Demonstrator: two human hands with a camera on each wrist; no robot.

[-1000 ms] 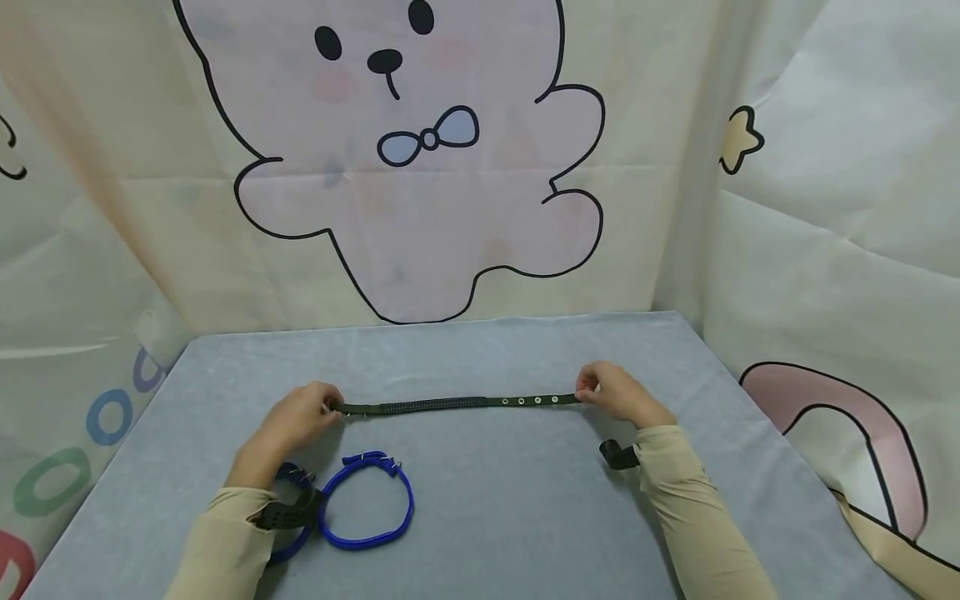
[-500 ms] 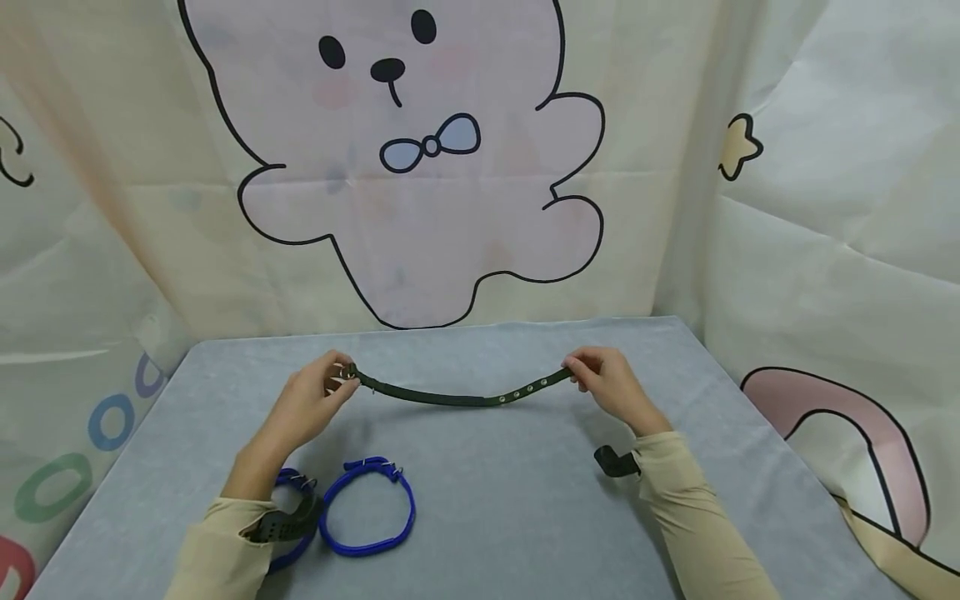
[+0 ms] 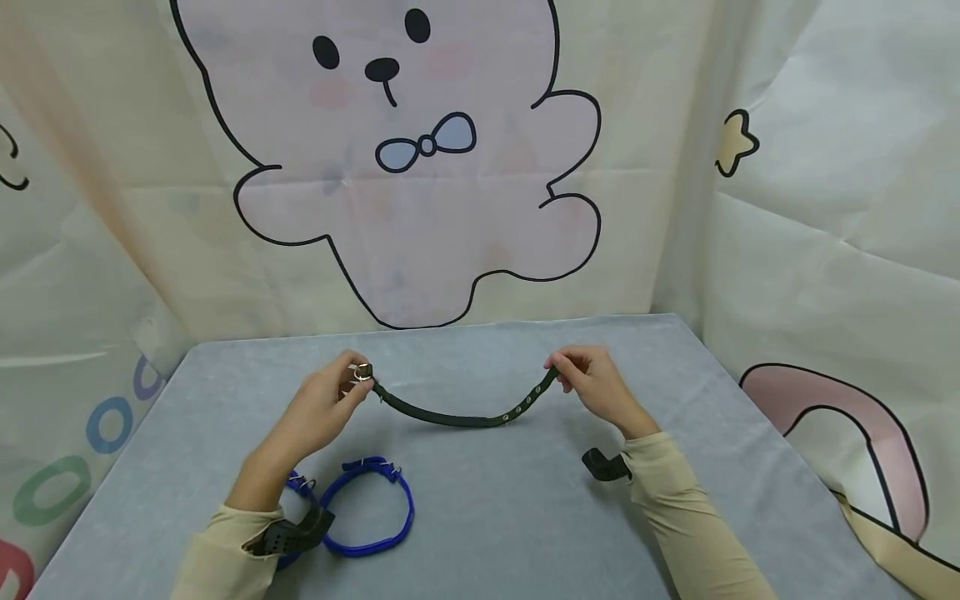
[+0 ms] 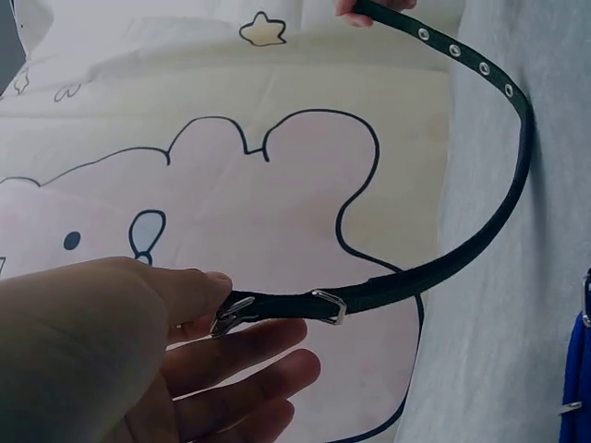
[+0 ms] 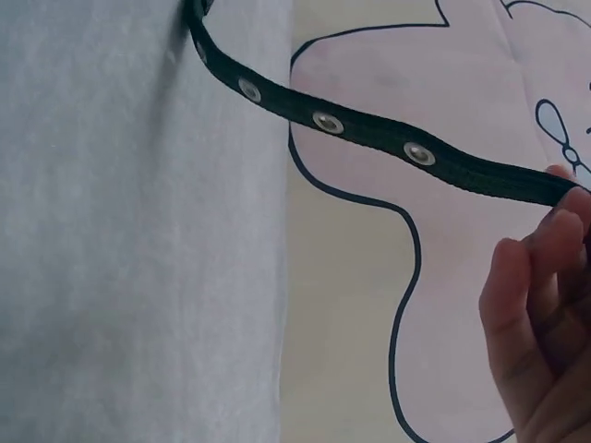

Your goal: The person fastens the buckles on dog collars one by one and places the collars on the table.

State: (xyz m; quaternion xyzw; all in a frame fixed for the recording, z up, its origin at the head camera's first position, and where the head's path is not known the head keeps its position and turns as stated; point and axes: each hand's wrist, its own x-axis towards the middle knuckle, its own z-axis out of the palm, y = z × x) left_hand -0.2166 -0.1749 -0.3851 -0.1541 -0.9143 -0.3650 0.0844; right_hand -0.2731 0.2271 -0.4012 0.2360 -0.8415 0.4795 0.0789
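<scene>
A dark green collar (image 3: pixel 442 418) with a metal buckle and a row of eyelets hangs in a sagging curve between both hands. My left hand (image 3: pixel 318 407) pinches its buckle end between thumb and index finger; in the left wrist view the buckle (image 4: pixel 233 316) shows at the thumb tip, with a second metal ring (image 4: pixel 330 306) further along the strap. The plain tip by the eyelets (image 5: pixel 419 153) is pinched by my right hand (image 3: pixel 598 387). Below the left hand, a blue collar (image 3: pixel 411 500) lies on the table, buckled into a loop.
Another blue collar (image 3: pixel 300 483) lies beside the first, partly hidden by the left wrist and its black strap (image 3: pixel 288 533). A grey-blue cloth covers the table (image 3: pixel 510 508). Printed curtains (image 3: pixel 637 275) stand behind it and at both sides.
The green collar has risen from a nearly straight line near the table into a deepening sag. Both hands have lifted and come closer together, and the left hand has turned, showing the buckle.
</scene>
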